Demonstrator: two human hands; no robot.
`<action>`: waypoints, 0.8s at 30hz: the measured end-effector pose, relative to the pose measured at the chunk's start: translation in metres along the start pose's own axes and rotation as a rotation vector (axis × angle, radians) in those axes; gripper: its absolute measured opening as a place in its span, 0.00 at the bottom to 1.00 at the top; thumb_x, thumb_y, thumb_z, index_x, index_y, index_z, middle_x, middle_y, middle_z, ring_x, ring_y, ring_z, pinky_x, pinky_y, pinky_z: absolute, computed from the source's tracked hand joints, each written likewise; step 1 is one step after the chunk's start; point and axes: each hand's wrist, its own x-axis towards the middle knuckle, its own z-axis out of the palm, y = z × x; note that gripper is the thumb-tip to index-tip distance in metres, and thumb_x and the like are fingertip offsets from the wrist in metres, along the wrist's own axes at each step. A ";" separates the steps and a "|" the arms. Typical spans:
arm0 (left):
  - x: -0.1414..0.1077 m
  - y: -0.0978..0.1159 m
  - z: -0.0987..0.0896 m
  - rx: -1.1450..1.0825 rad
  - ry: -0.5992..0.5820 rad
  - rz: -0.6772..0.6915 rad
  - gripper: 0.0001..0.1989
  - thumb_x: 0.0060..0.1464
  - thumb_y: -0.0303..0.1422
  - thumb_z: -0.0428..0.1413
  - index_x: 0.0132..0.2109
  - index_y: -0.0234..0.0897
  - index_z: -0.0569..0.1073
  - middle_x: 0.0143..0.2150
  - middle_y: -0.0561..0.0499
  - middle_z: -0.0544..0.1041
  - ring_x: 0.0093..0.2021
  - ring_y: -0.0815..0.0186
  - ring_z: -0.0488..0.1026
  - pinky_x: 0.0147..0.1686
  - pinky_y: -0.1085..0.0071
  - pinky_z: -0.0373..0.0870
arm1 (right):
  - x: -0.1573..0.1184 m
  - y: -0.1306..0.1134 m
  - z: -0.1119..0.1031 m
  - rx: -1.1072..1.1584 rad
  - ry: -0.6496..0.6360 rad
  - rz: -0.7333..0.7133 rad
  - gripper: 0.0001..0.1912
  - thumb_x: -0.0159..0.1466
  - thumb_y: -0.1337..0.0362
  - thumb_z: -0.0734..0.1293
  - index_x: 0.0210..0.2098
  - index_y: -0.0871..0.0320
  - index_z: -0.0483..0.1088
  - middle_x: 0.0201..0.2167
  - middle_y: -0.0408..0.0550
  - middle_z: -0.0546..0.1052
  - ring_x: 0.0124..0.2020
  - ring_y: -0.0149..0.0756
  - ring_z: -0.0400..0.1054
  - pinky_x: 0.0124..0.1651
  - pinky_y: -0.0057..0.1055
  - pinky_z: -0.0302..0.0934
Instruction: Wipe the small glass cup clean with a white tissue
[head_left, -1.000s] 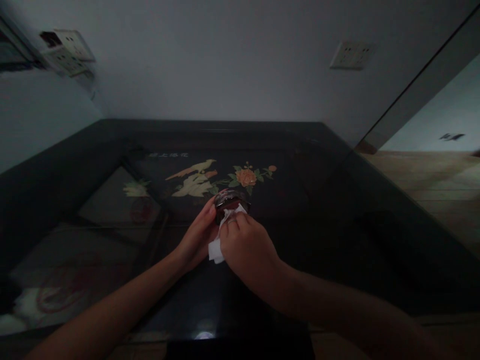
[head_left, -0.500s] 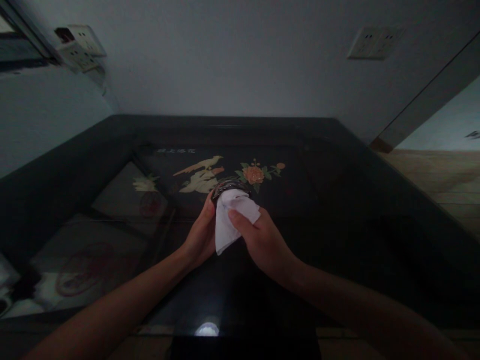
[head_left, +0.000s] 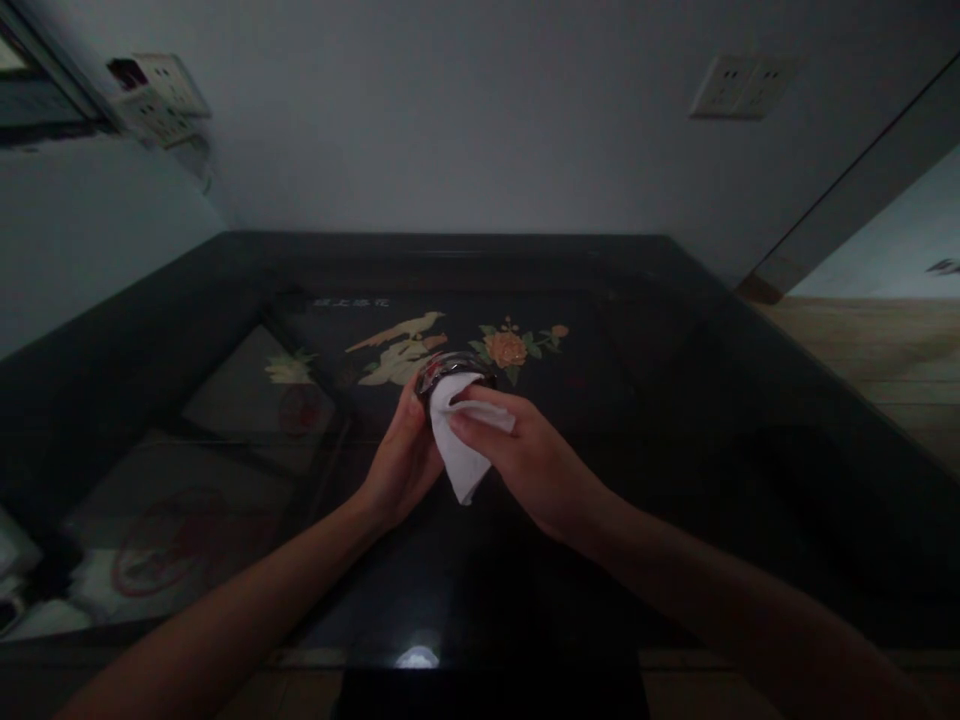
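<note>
A dark, shiny rounded object (head_left: 455, 366), perhaps a bowl or cup, is held above the middle of the black glossy table (head_left: 637, 500). My left hand (head_left: 401, 455) wraps its left side, fingers partly hidden behind it. Pinched between the thumb and fingers of my right hand (head_left: 529, 450) is a white cloth or tissue (head_left: 459, 455), pressed against the near side of the object. One corner of the cloth hangs down between my hands. Dim light hides the object's exact shape.
Bird and flower pictures (head_left: 505, 348) decorate the table top. A wall (head_left: 450, 130) rises behind it, with sockets (head_left: 742, 87) at right and more sockets (head_left: 171, 85) at left. Pale items (head_left: 15, 570) sit at the lower left edge.
My right hand has shifted slightly, and the cloth is now folded open at its top with its hanging corner moved right. More of the object's left rim shows.
</note>
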 end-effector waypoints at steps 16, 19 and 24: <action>0.002 -0.001 -0.003 0.130 0.073 0.039 0.21 0.57 0.37 0.56 0.58 0.46 0.67 0.49 0.53 0.77 0.50 0.65 0.73 0.51 0.72 0.68 | -0.007 0.004 0.005 -0.704 -0.146 -0.073 0.10 0.63 0.70 0.61 0.44 0.64 0.67 0.42 0.55 0.75 0.41 0.39 0.70 0.45 0.37 0.64; 0.001 0.000 -0.003 0.137 0.060 0.023 0.24 0.55 0.40 0.58 0.58 0.45 0.68 0.49 0.51 0.77 0.51 0.63 0.73 0.51 0.71 0.69 | -0.007 0.004 0.004 -0.984 -0.205 -0.097 0.13 0.63 0.69 0.62 0.47 0.67 0.67 0.45 0.59 0.74 0.48 0.44 0.69 0.51 0.40 0.63; -0.001 0.002 0.001 0.151 0.028 0.008 0.26 0.51 0.41 0.61 0.57 0.46 0.69 0.52 0.51 0.76 0.53 0.61 0.72 0.53 0.69 0.67 | -0.005 -0.002 0.003 -1.190 -0.284 -0.125 0.13 0.63 0.72 0.61 0.46 0.71 0.68 0.47 0.61 0.74 0.51 0.44 0.66 0.58 0.39 0.59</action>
